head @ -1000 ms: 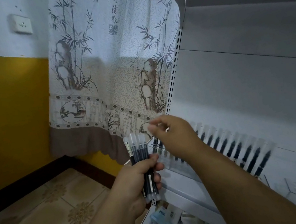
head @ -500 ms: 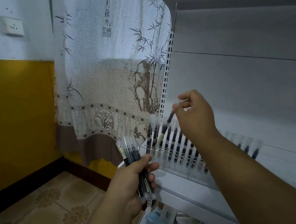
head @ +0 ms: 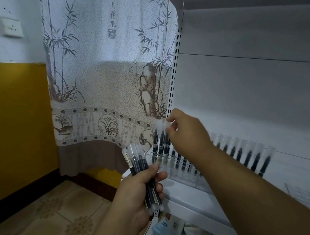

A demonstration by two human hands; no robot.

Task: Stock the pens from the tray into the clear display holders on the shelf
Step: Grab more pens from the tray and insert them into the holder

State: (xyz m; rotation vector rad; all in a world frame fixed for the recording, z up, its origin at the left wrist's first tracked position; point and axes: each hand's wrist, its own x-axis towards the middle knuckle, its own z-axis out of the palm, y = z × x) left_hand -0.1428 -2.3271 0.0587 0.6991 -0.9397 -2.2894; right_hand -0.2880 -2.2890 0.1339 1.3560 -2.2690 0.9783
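Head view: we see the left hand [head: 139,190], its grip curled round a bundle of pens [head: 140,172] held upright just left of the clear display holder [head: 179,166], which stands on the white shelf [head: 189,190]. The right hand [head: 187,130] hovers above the holder's left end, its fingertips pinching the blurred clear cap of a single pen [head: 161,134] whose lower end points down among the pens already standing there. In our judgement, the chief risk is a missed slot: a tilted pen may strike its neighbours and topple them, or slip off the shelf towards the packets [head: 167,234] below. The loose bundle may also slide through the left grip. No tray is visible.
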